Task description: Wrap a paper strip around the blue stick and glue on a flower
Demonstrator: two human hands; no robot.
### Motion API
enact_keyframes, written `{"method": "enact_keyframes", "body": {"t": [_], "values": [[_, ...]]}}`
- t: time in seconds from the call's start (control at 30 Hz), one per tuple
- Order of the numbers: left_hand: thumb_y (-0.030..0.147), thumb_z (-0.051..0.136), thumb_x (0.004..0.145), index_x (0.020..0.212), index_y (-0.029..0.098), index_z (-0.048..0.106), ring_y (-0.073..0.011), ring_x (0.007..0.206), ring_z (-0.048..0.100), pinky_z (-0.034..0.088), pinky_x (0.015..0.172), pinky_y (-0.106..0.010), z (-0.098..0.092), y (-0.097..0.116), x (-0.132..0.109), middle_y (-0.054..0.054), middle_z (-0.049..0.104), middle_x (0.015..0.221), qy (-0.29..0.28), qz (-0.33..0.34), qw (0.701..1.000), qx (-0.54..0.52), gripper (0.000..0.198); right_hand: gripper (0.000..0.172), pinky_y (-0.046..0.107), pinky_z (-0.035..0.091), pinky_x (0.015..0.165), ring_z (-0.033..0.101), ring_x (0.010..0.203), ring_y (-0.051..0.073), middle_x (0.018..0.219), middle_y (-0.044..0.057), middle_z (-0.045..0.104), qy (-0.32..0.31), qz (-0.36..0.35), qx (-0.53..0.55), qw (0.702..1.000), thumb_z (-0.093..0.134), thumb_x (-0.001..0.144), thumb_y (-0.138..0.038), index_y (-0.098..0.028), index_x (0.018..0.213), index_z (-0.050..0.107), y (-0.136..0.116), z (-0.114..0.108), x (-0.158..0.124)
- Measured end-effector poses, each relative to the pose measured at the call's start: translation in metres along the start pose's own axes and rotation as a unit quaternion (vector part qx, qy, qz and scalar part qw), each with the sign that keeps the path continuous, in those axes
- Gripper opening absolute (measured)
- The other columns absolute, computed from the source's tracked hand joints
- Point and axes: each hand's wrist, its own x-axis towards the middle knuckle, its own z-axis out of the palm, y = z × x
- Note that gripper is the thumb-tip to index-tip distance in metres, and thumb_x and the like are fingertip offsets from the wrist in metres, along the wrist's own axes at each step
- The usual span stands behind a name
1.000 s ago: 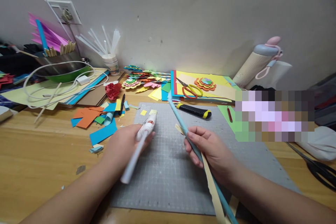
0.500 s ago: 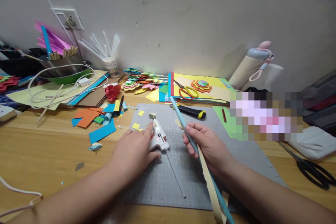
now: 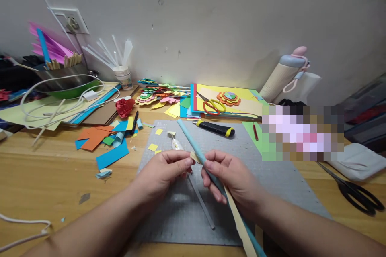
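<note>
My right hand (image 3: 229, 178) grips a long light-blue rolled paper tube (image 3: 188, 138) that slants up to the left over the grey cutting mat (image 3: 271, 176). A cream paper strip (image 3: 239, 219) runs along the tube and trails down past my wrist. With thumb and forefinger, my left hand (image 3: 164, 170) pinches the strip's upper end against the tube. A white glue gun (image 3: 177, 143) lies on the mat just beyond my left fingers, partly hidden by them. Its clear glue stick (image 3: 202, 205) pokes out toward me.
A black-and-yellow utility knife (image 3: 215, 127) and yellow-handled scissors (image 3: 212, 106) lie behind the mat by stacked coloured sheets and paper flowers (image 3: 229, 97). Black scissors (image 3: 358, 194) rest at the right. Paper scraps (image 3: 102, 140), a red paper rose (image 3: 124, 106) and a white cable (image 3: 60, 100) are left.
My left hand laid the glue gun down on the mat and moved right to pinch the strip's end. The tube's far tip swung left.
</note>
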Motion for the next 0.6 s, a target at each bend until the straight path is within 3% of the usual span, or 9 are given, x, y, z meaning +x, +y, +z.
{"method": "enact_keyframes", "body": {"t": [0.13,0.4,0.6], "values": [[0.036,0.073,0.075,0.073,0.017,0.07,-0.0116,0.065,0.044,0.034,0.065,-0.026,-0.0037,-0.0006,-0.0008,0.001,0.057,0.067,-0.001,0.002,1.0,0.008,0.02,0.034,0.011,0.033,0.03,0.052,0.034,0.006,0.059,-0.002,0.067,-0.015,-0.003,0.015,1.0,0.073,0.078,-0.038,-0.02,0.093,0.049,-0.0002,0.0008,0.002],[0.042,0.072,0.074,0.078,0.016,0.072,-0.0154,0.07,0.052,0.038,0.071,-0.03,-0.0033,-0.0088,0.0017,-0.004,0.062,0.071,-0.036,-0.018,0.998,-0.045,0.027,0.033,0.01,0.033,0.032,0.055,0.035,0.006,0.061,-0.003,0.068,-0.051,0.014,0.034,0.998,0.072,0.08,-0.036,-0.022,0.086,0.042,0.0049,0.0012,0.0039],[0.045,0.077,0.067,0.069,0.016,0.07,-0.0137,0.066,0.048,0.035,0.067,-0.028,-0.0018,-0.0055,-0.0005,-0.001,0.06,0.065,0.008,-0.01,0.999,-0.042,0.03,0.031,0.012,0.032,0.031,0.053,0.034,0.006,0.061,-0.002,0.068,-0.052,0.017,0.032,0.998,0.067,0.083,-0.043,-0.021,0.086,0.045,0.0079,0.0019,0.0036]]}}
